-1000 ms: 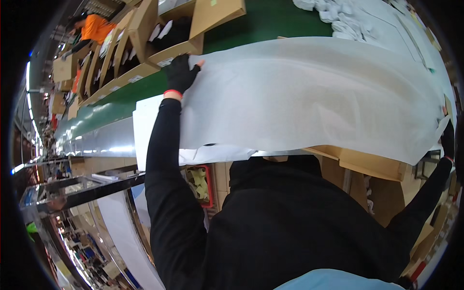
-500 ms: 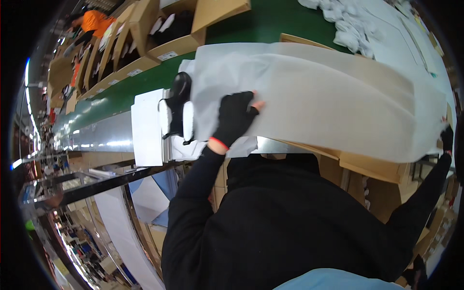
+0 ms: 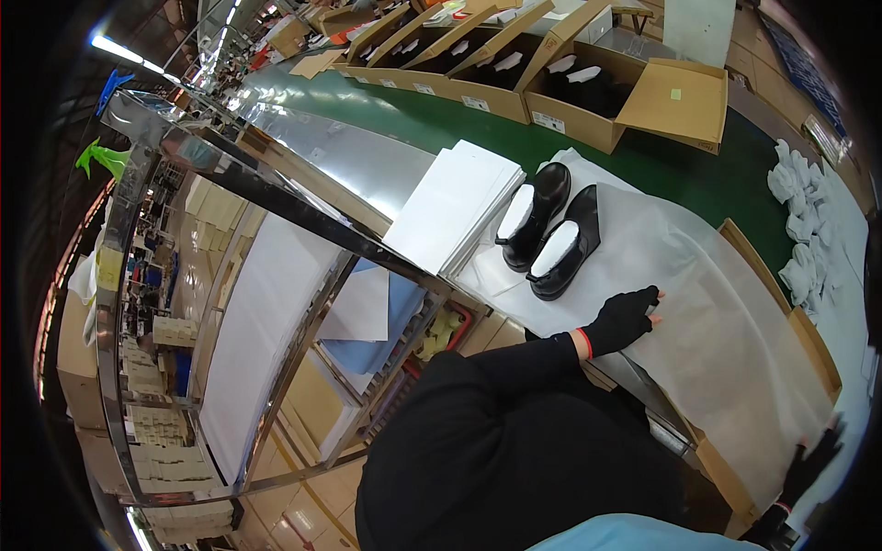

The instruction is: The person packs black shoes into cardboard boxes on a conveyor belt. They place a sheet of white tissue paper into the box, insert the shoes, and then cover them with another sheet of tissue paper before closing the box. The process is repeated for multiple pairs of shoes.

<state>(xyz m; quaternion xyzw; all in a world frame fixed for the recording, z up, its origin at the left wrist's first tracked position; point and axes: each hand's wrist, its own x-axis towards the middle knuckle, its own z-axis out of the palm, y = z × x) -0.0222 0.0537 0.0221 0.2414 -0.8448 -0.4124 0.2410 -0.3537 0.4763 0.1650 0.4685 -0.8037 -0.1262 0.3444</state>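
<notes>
A wide translucent sheet of wrapping paper [image 3: 717,303] lies across an open cardboard box [image 3: 721,477]. My left hand [image 3: 620,323], in a black fingertipless glove, rests on the sheet near its left part, thumb and fingertips apart. At the lower right my right hand [image 3: 810,466], gloved too and slightly blurred, has its fingers spread at the sheet's far right end. Just beyond my left hand stand two black shoes, one [image 3: 551,191] behind the other [image 3: 582,220], with white stuffing inside, on white paper. The inside of the box is hidden under the sheet.
Left of the shoes is a stack of white sheets [image 3: 459,197]. Open boxes with dark shoes [image 3: 588,92] line the far side of the green conveyor belt [image 3: 395,106]. Crumpled white paper [image 3: 799,220] lies at right. A metal-framed rack [image 3: 303,216] stands at left.
My view has turned left, so both shoes now show fully. Over the sheet, the shoes lie farther from its edge. My right hand has come onto the sheet's end with fingers spread.
</notes>
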